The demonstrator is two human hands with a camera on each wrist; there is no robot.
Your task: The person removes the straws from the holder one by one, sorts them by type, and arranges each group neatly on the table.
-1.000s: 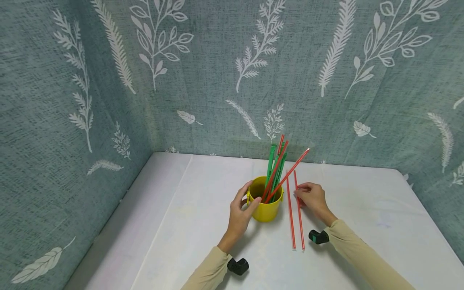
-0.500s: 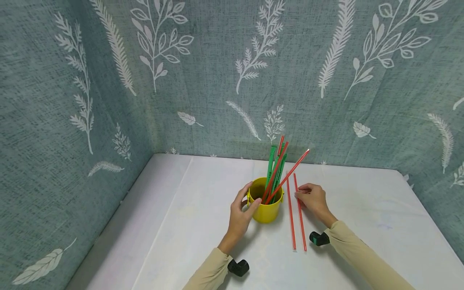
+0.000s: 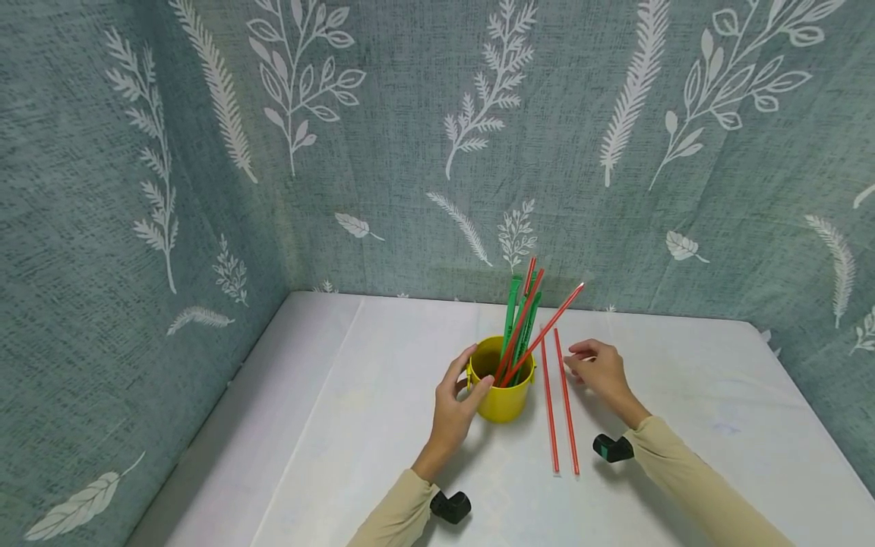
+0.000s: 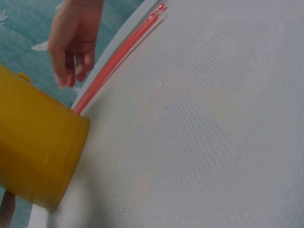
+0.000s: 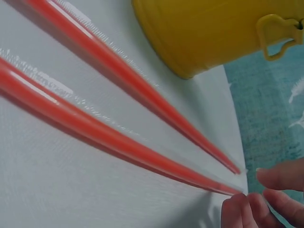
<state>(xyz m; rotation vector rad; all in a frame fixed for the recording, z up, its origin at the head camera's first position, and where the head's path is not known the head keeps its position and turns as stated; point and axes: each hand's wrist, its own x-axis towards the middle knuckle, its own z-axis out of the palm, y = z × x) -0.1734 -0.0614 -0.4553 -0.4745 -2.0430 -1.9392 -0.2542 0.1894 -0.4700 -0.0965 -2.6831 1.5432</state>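
A small yellow bucket [image 3: 502, 404] stands upright on the table. My left hand [image 3: 451, 410] holds its left side, the thumb at the front rim and the fingers round the side; in the left wrist view only a fingertip [image 4: 6, 209] shows beside it. Several green sticks [image 3: 511, 308] and red straws [image 3: 557, 315] lean inside the bucket. To its right, two red straws in clear wrappers lie side by side: a nearer one [image 3: 550, 410] and an outer one [image 3: 568, 418]. My right hand [image 3: 601, 372] hovers just right of the outer straw, fingers loosely bent, holding nothing.
White cloth [image 3: 355, 425] covers the table. A patterned green curtain [image 3: 410, 152] hangs along the back and left edges. Black wrist cameras [image 3: 450, 507] sit below both hands. One bucket ear [image 5: 278, 35] sticks out toward the right hand.
My right hand has let go of the outer red straw and moved slightly right. That straw's near end shifted a little right. The left hand stays on the bucket.
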